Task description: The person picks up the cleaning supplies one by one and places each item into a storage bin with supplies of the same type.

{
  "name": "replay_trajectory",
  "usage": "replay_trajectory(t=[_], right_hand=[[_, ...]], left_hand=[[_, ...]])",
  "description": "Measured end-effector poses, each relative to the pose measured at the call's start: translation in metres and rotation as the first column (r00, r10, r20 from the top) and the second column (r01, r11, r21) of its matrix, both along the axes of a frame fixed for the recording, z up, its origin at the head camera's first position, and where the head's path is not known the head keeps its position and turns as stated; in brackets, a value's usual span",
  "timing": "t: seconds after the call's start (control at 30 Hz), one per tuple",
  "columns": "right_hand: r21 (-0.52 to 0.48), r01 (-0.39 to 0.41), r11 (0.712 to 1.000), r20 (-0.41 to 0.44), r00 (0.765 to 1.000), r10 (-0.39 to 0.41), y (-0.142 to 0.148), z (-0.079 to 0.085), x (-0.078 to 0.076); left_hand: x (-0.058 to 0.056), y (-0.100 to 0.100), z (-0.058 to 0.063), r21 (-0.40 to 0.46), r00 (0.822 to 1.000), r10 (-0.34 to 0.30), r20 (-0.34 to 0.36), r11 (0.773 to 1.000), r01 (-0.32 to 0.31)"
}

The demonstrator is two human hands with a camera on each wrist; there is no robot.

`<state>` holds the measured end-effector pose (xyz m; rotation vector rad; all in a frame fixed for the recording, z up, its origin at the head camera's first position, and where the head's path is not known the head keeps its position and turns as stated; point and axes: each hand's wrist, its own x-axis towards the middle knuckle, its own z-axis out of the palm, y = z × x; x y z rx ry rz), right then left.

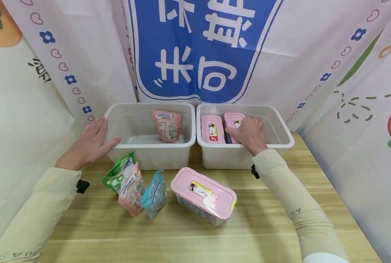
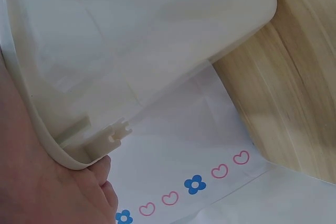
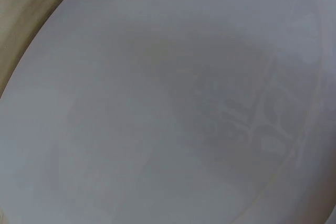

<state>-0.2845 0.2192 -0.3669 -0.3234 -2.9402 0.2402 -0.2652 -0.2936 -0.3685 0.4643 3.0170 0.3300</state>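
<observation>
My left hand (image 1: pixel 91 140) rests on the left rim of the left white bin (image 1: pixel 156 157), fingers stretched along it. The left wrist view shows the same hand (image 2: pixel 63 182) against the bin's rim. Inside that bin stands a pink pouch (image 1: pixel 167 128). My right hand (image 1: pixel 249 133) reaches into the right white bin (image 1: pixel 228 159) and grips a pink-lidded box (image 1: pixel 234 117), its thumb on the left side; the other fingers are partly hidden. Beside it sits another pink-lidded box (image 1: pixel 212 129). The right wrist view shows mostly the bin's pale wall (image 3: pixel 131 129), blurred.
On the wooden table (image 1: pixel 169 244), in front of the bins, stand a green pouch (image 1: pixel 118 173), a pink pouch (image 1: pixel 132 191) and a blue pouch (image 1: pixel 155 195). A third pink-lidded box (image 1: pixel 203 193) lies right of them. Printed cloth (image 1: pixel 264 76) hangs behind the bins.
</observation>
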Motion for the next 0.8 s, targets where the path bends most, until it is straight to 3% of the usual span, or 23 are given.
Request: replay_trajectory(t=[0.8], right_hand=[[0.031,-0.011,0.999,0.093,0.996,0.008,-0.0012,-0.0017,-0.0077]], left_hand=[[-0.0014,0.0017,0.0021,-0.007,1.000,0.000,0.015,1.000,0.000]])
